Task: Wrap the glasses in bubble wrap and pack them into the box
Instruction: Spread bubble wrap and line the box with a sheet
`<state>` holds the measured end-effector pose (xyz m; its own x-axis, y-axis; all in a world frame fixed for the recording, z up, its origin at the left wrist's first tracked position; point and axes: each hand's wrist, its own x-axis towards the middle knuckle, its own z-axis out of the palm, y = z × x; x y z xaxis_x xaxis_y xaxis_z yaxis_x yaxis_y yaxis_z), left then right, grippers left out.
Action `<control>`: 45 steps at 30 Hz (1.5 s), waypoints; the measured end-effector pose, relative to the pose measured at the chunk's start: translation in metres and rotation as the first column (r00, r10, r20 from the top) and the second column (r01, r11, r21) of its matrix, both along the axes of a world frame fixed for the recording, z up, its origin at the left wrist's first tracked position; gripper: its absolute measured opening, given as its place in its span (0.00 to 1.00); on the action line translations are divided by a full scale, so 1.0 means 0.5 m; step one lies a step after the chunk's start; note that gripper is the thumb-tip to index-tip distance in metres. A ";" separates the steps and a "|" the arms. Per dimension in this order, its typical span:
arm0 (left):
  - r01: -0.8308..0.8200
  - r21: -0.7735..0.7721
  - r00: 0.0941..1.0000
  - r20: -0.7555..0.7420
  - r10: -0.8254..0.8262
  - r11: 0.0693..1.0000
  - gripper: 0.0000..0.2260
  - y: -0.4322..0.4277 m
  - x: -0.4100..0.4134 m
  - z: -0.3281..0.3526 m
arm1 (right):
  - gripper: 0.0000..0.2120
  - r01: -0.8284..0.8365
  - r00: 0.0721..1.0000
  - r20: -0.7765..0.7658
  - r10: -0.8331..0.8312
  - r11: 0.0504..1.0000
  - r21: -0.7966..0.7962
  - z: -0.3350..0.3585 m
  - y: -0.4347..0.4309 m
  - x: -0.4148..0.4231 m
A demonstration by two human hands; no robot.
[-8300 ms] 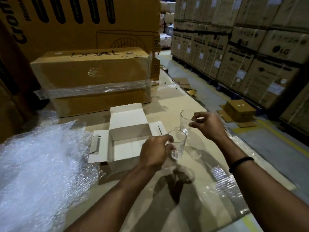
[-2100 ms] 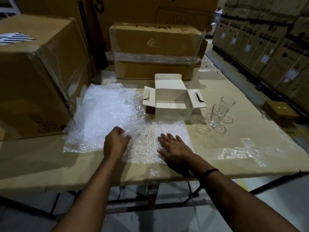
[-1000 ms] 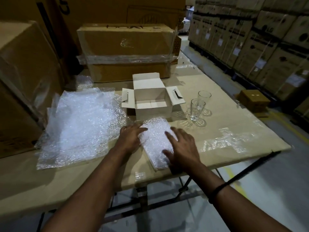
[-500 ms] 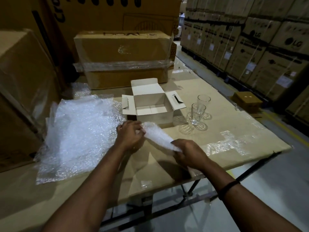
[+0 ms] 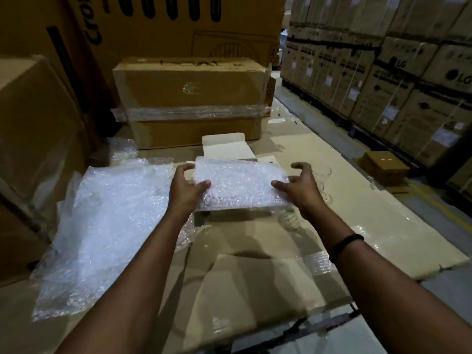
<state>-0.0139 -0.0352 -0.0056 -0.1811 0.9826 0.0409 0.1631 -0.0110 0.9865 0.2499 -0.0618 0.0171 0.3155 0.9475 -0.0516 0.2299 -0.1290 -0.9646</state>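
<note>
I hold a folded sheet of bubble wrap (image 5: pixel 237 185) flat in the air over the small white box (image 5: pixel 224 146). Only the box's raised back flap and a strip of its front show past the sheet. My left hand (image 5: pixel 187 187) pinches the sheet's left edge. My right hand (image 5: pixel 301 185) holds its right edge with the thumb, the other fingers spread above. Two clear glasses (image 5: pixel 322 172) stand on the table just behind my right hand, mostly hidden by it. Whether anything lies in the box cannot be seen.
A large loose pile of bubble wrap (image 5: pixel 107 221) lies on the left of the cardboard-covered table (image 5: pixel 255 272). A taped brown carton (image 5: pixel 191 98) stands behind the box, another big carton (image 5: pixel 33 149) at the left. Stacked cartons (image 5: pixel 408 72) line the aisle on the right.
The sheet was pressed and folded on the table, then picked up by both hands. It has moved forward and now hovers flat over the white box, hiding most of it.
</note>
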 end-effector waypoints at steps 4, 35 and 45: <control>-0.058 0.146 0.965 -0.247 0.093 0.988 0.18 0.054 0.010 0.011 | 0.28 -0.198 0.960 0.215 0.177 0.977 0.077 0.019 0.081 0.007; 0.200 -0.534 -0.390 -0.813 -0.433 0.822 0.22 0.230 0.090 -0.034 | 0.48 -0.385 -0.531 0.679 0.508 0.569 -0.727 -0.046 0.356 -0.062; 0.253 -0.356 -0.328 -0.906 -0.266 0.900 0.23 0.246 0.100 -0.023 | 0.41 -0.474 -0.418 0.786 0.456 0.629 -0.617 -0.063 0.365 -0.079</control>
